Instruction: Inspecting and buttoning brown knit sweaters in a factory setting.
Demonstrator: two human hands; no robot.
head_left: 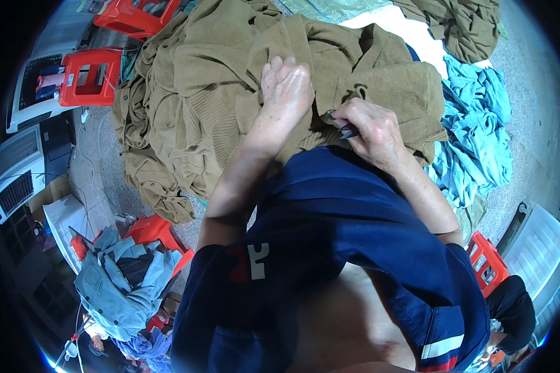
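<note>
A dark pointed tool [349, 132] is grasped in the right hand [372, 127] at the near edge of brown cloth garments [214, 71], seemingly steadied by the curled left hand [286, 87], grip unclear.

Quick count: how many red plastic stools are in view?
4 clearly: top-left stool, stool below it, lower-left stool under blue-grey clothes, right-hand stool. Others may be hidden.
</note>
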